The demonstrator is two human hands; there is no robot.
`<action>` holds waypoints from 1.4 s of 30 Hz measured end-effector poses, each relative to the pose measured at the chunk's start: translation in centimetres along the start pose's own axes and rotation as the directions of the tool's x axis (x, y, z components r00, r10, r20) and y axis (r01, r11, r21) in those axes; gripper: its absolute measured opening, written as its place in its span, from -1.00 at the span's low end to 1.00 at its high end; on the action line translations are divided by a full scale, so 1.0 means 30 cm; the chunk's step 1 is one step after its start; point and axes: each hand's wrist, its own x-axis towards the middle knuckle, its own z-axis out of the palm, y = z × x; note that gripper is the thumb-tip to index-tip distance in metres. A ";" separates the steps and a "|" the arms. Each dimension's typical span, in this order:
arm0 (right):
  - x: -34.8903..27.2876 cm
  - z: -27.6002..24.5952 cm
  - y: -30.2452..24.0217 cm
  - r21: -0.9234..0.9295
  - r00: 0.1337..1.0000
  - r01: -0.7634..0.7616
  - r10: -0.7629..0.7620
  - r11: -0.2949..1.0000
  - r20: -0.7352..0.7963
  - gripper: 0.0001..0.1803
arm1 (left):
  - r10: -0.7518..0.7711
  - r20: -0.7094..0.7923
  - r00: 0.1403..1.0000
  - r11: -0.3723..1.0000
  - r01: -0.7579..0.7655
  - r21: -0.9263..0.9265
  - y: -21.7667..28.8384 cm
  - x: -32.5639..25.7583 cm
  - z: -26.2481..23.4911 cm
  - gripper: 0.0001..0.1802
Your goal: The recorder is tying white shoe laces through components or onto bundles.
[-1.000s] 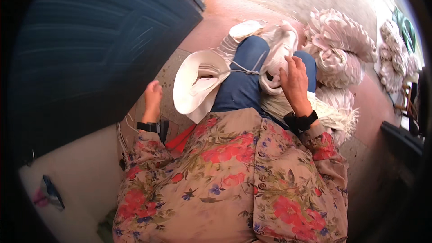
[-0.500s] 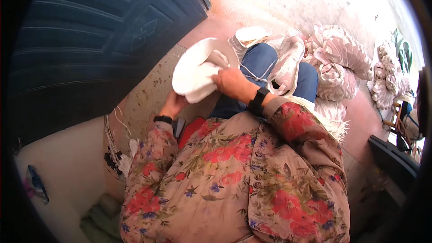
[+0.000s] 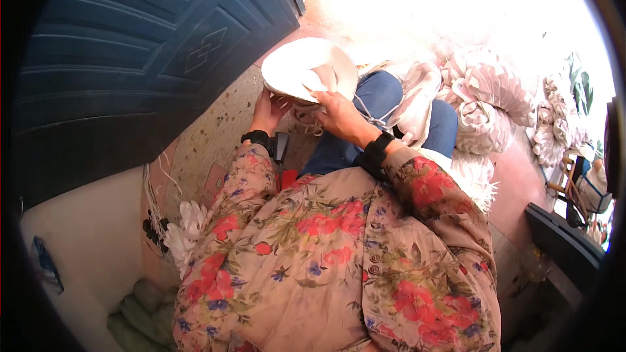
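Head view, looking straight down at someone sitting on the floor by a dark blue panelled door (image 3: 150,58). Both hands are on a white woven hat (image 3: 306,68), a wide-brimmed thing held just past the knees, right next to the bottom edge of the door.

Left hand (image 3: 268,109) comes up from underneath, fingers curled against the lower edge of the brim, so that grip is closed on the hat. There's a black band on that wrist. Right hand (image 3: 338,114) reaches across from the other side, fingers folded over the brim near the crown, thumb side toward the body. That grip is pinching the hat edge too, though the fingertips are partly hidden by the brim. Black watch-type band (image 3: 378,153) on that wrist as well.

The person wears a floral shirt (image 3: 326,254) with red flowers and blue jeans (image 3: 381,94). A pale cord or string (image 3: 372,117) lies across the jeans.

Off to the right there's a heap of cream-coloured bundled fibre or braided material (image 3: 489,98) on the reddish floor (image 3: 515,182), touching the leg. Bottom left, a white block-like surface (image 3: 85,248) with some loose pale strands (image 3: 153,189) beside it.
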 end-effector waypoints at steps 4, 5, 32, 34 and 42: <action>0.070 -0.012 0.015 0.019 0.979 -0.183 0.181 0.983 0.098 -0.75 | -0.034 -0.001 0.999 0.954 0.033 0.298 0.086 0.011 0.055 -0.62; 0.083 -0.012 0.013 0.051 0.988 -0.139 0.134 0.989 0.082 -0.75 | -0.051 0.005 0.999 0.916 0.045 0.399 0.108 0.002 0.078 -0.67; -0.748 -0.678 0.085 0.047 0.673 -0.633 0.580 0.772 -0.459 -0.90 | 0.371 0.390 0.842 0.444 -0.530 0.722 0.035 -0.352 0.513 -0.79; -0.776 -0.642 0.100 -0.051 0.720 -0.610 0.526 0.791 -0.452 -0.92 | 0.191 0.566 0.802 0.399 -0.591 0.701 -0.053 -0.356 0.626 -0.80; -0.787 -0.586 0.142 -0.388 0.874 -0.454 0.315 0.802 -0.371 -0.93 | -0.391 0.866 0.312 -0.002 -0.941 0.338 -0.479 -0.351 0.899 -0.78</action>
